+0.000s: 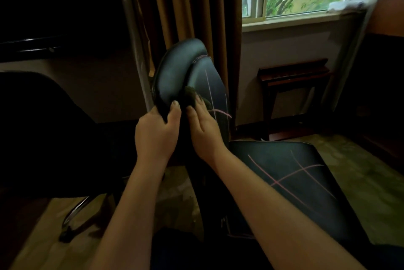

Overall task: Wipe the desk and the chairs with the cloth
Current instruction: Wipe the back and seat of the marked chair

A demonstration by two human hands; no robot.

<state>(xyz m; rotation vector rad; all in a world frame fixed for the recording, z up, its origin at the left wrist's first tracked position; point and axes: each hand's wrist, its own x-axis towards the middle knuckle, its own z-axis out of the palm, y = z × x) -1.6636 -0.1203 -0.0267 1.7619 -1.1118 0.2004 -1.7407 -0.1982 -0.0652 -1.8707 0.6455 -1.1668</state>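
Black padded chair back (185,68) sits just ahead of both hands; the risk, I judge, is the cloth (189,94) bunching and slipping out from under flat fingers, or the chair swivelling away if the bracing grip loosens, leaving patches missed. Left hand (156,129) has thumb and fingers curled round the chair back's lower edge, bracing it. Right hand (203,127), just beside it, has fingers nearly straight, pressing the cloth onto the chair back, with the seat (295,182) below and to its right.
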